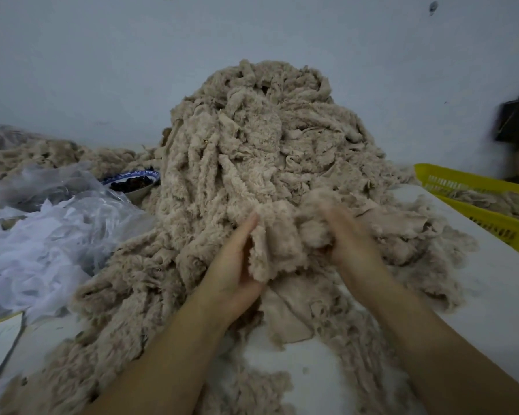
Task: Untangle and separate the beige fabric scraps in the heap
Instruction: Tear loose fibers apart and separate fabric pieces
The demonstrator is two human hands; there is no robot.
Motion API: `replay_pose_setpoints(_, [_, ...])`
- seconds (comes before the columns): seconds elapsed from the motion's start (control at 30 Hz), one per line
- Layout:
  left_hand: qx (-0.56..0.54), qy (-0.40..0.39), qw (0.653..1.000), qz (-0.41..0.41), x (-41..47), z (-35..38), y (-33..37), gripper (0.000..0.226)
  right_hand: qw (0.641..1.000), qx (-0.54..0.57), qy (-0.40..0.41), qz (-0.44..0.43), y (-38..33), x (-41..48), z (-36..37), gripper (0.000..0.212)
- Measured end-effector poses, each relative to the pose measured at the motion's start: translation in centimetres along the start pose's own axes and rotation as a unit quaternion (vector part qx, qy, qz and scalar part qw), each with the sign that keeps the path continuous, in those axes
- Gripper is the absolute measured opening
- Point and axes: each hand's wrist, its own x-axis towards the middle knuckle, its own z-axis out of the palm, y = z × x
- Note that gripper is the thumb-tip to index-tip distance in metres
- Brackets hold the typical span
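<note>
A tall heap of beige fleecy fabric scraps (252, 139) rises against the wall and spills across the white table toward me. At its near foot I hold one fluffy beige scrap (277, 244) between both hands. My left hand (237, 265) grips its left edge, fingers pointing up. My right hand (346, 238) clutches its right side, fingers curled into the pile and partly buried. A flat, smooth piece of beige fabric (285, 313) lies under the held scrap. Long strips trail down to the left and right of my forearms.
Crumpled clear and white plastic bags (51, 229) lie at the left, with a blue-patterned bowl of dark bits (132, 181) behind them. A yellow slotted basket (486, 202) holding beige scraps sits at the right. A black bag (516, 121) hangs at the far right.
</note>
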Motion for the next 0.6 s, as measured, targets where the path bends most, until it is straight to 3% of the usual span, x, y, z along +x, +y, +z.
replay_pose_setpoints(0.07, [0.06, -0.011, 0.998, -0.002, -0.3, 0.5, -0.4, 0.05, 0.98, -0.179, -0.072, -0.046, 0.5, -0.9, 1.2, 0.048])
replay_pose_setpoints(0.17, [0.121, 0.003, 0.993, 0.006, -0.7, 0.7, -0.5, 0.046, 0.954, -0.28, -0.049, -0.093, 0.4, -0.7, 1.0, 0.012])
replay_pose_setpoints(0.2, [0.188, 0.034, 0.981, 0.026, -0.8, 0.8, -0.6, 0.041, 0.952, -0.29, -0.04, -0.088, 0.5, -0.6, 0.6, 0.005])
replay_pose_setpoints(0.27, [0.352, 0.111, 0.925, 0.086, -0.5, 0.6, -1.0, 0.033, 0.949, -0.307, -0.028, -0.07, 1.0, -0.2, 0.0, 0.007])
replay_pose_setpoints(0.33, [0.431, 0.152, 0.877, 0.148, -0.4, 0.2, -1.1, 0.031, 0.981, -0.191, -0.01, -0.032, 1.2, 0.3, -0.4, 0.012])
replay_pose_setpoints(0.4, [0.448, 0.169, 0.856, 0.196, -0.2, -0.2, -0.8, 0.03, 0.994, 0.101, 0.025, -0.015, 0.3, 1.2, -1.5, 0.018])
replay_pose_setpoints(0.47, [0.48, 0.205, 0.819, 0.239, -0.1, -0.7, -0.6, 0.026, 0.924, 0.374, 0.082, -0.009, -0.7, 1.8, -3.3, 0.03])
replay_pose_setpoints(0.5, [0.5, 0.223, 0.796, 0.257, -0.1, -1.0, -0.5, 0.024, 0.886, 0.45, 0.114, 0.011, -0.6, 1.9, -3.9, 0.047])
replay_pose_setpoints(0.53, [0.519, 0.238, 0.774, 0.274, 0.0, -1.1, -0.4, 0.021, 0.865, 0.481, 0.136, 0.041, -0.4, 1.8, -4.1, 0.06])
replay_pose_setpoints(0.6, [0.549, 0.245, 0.744, 0.292, 0.2, -1.4, -0.2, 0.016, 0.891, 0.426, 0.127, 0.089, 0.3, 1.4, -3.2, 0.058])
